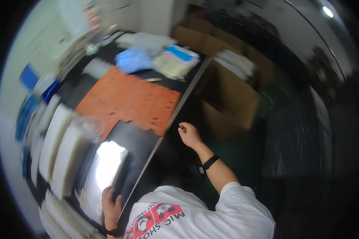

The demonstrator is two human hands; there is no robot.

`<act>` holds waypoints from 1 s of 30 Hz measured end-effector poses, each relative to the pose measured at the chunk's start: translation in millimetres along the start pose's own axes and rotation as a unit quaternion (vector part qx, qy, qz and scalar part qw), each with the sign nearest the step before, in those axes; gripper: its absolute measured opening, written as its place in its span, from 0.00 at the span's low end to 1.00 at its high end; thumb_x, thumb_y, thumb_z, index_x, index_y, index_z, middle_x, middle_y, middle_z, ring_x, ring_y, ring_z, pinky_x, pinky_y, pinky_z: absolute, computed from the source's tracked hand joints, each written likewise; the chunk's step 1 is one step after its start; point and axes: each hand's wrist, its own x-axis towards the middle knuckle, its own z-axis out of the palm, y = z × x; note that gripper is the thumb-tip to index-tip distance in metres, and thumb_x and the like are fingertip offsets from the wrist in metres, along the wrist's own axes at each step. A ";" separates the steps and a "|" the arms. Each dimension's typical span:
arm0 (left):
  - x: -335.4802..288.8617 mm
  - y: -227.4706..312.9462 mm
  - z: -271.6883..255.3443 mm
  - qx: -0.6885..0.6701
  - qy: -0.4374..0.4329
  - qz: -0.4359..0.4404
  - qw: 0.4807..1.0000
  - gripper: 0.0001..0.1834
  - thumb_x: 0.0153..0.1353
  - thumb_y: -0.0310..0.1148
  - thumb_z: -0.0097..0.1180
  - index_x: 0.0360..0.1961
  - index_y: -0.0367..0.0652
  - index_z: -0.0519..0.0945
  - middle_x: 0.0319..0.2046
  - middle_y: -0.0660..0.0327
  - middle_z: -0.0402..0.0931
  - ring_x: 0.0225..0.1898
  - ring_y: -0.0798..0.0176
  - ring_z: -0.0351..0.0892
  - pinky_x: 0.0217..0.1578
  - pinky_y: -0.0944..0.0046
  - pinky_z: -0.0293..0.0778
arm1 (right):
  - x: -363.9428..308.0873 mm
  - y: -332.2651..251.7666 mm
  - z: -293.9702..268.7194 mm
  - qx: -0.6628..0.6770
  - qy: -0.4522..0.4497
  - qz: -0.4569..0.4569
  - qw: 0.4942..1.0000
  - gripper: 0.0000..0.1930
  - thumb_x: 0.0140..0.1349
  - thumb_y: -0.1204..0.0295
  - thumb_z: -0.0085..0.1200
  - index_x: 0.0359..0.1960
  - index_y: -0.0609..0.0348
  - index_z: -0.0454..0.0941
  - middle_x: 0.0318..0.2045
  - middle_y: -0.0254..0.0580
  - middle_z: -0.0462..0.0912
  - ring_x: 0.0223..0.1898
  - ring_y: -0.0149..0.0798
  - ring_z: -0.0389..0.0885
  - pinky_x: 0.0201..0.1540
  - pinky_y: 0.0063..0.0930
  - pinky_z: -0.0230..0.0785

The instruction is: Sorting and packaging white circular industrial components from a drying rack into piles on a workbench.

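Note:
At the lower left, my left hand (pixel 111 204) is beside the near end of a shiny stack of clear plastic sheets or bags (pixel 105 167); its fingers are a little apart and hold nothing visible. My right hand (pixel 190 134) hangs just off the table's edge, near the corner of an orange perforated mat (pixel 131 97). Its fingers are curled in, and nothing shows in them. Under the plastic stack and the mat's near end lies a smooth dark grey sheet (pixel 133 139).
White foam slabs (pixel 70 159) stand along the table's left side. A blue plastic bag (pixel 133 60) and a yellowish packet (pixel 175 63) lie at the far end. Right of the table stand an open cardboard box (pixel 231 99) and a dark plastic-wrapped stack (pixel 295 139).

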 end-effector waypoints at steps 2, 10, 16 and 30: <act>18.6 7.1 19.1 0.020 -0.081 0.074 0.994 0.21 0.47 0.25 0.61 0.44 0.35 0.73 0.49 0.46 0.69 0.53 0.42 0.67 0.54 0.52 0.63 | -60.4 36.3 -60.6 -0.088 0.055 0.063 0.993 0.12 0.56 0.71 0.52 0.41 0.61 0.75 0.36 0.49 0.78 0.38 0.51 0.77 0.42 0.37 0.70; 40.8 104.7 120.4 -0.009 -0.239 0.306 0.922 0.20 0.39 0.25 0.65 0.37 0.34 0.77 0.45 0.48 0.73 0.50 0.44 0.70 0.51 0.53 0.67 | -333.2 76.4 -263.5 -0.274 0.234 0.330 0.873 0.14 0.55 0.69 0.54 0.41 0.62 0.76 0.41 0.50 0.77 0.45 0.50 0.75 0.47 0.38 0.68; 27.0 195.9 183.6 -0.103 -0.375 0.307 0.869 0.19 0.41 0.27 0.66 0.38 0.35 0.78 0.44 0.49 0.74 0.48 0.45 0.73 0.48 0.55 0.71 | -403.5 62.3 -339.6 -0.249 0.314 0.432 0.808 0.17 0.57 0.67 0.52 0.46 0.65 0.73 0.48 0.53 0.74 0.52 0.52 0.71 0.54 0.40 0.65; -30.9 420.8 384.7 0.011 -0.552 0.468 0.690 0.26 0.56 0.43 0.56 0.50 0.34 0.73 0.50 0.45 0.71 0.52 0.45 0.69 0.53 0.56 0.66 | -468.5 165.1 -476.2 -0.163 0.149 0.437 0.872 0.20 0.51 0.67 0.58 0.44 0.68 0.75 0.41 0.57 0.78 0.40 0.51 0.76 0.46 0.39 0.68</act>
